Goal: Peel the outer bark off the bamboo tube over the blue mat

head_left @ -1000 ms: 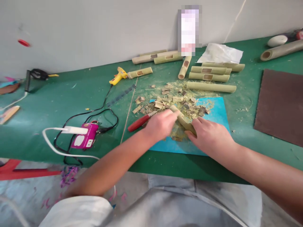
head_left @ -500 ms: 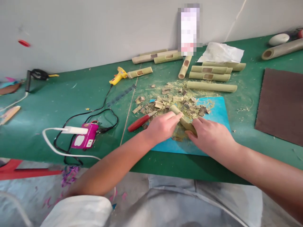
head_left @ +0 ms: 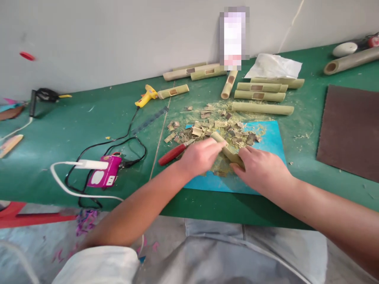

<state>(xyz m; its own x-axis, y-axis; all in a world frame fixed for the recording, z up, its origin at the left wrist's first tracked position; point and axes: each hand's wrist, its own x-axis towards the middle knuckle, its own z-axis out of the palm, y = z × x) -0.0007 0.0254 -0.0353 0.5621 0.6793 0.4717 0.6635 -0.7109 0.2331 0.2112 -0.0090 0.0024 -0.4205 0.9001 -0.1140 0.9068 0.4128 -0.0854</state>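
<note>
A green bamboo tube [head_left: 218, 137] slants over a heap of chips and shavings on a blue mat [head_left: 268, 144]. My right hand [head_left: 260, 165] is wrapped round its near end, thumb on the near side. Closed fingers of my left hand [head_left: 205, 156] press at the middle of the tube, by its cut edge; whatever they pinch is hidden. Just left of that hand lies a red-handled knife [head_left: 172, 154], its blade pointing toward the chips [head_left: 199, 130].
Behind the heap lie an uncut bamboo tube [head_left: 262, 108] and several notched bamboo tubes [head_left: 260, 96]. A yellow glue gun [head_left: 146, 96] and a magenta power adapter [head_left: 105, 171] with cables are on the left. A brown sheet [head_left: 349, 130] lies at right.
The whole view has shifted slightly left. Both hands keep their places on the bamboo tube, with hardly any visible movement.
</note>
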